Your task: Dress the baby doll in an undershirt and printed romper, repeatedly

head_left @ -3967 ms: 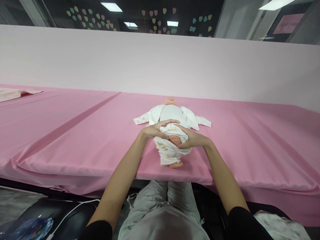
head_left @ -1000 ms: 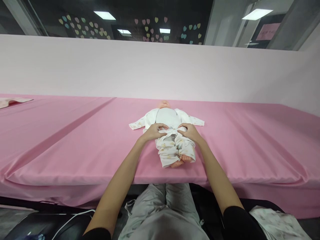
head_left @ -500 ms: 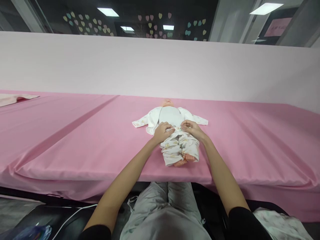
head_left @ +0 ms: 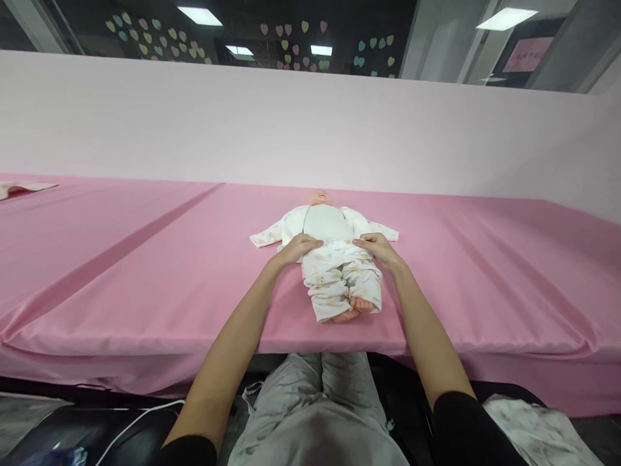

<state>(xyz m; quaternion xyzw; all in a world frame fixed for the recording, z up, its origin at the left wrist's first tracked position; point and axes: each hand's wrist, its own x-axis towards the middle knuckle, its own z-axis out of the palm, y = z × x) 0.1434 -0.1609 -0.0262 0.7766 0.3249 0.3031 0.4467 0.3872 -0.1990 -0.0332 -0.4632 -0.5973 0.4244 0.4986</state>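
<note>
A baby doll [head_left: 324, 222] lies on its back on the pink table [head_left: 145, 259], feet toward me. It wears white printed trousers [head_left: 339, 285], and an open white top [head_left: 272, 234] is spread under it with the sleeves out to both sides. My left hand [head_left: 297, 248] grips the waistband of the trousers at the doll's left hip side as I see it. My right hand [head_left: 377, 248] grips the waistband on the other side. Both hands have the fingers curled on the cloth. The doll's bare feet [head_left: 354, 310] stick out of the trouser legs.
A pale pink wall [head_left: 310, 123] runs behind the table. A folded pink cloth [head_left: 19, 189] lies at the far left. Another printed garment [head_left: 533, 427] rests by my right thigh. A white cable [head_left: 136, 417] crosses a black surface at lower left.
Both hands have slid apart along the waistband and pulled the trousers further up the doll's belly. Four seconds ago they were bunching the cloth around one foot.
</note>
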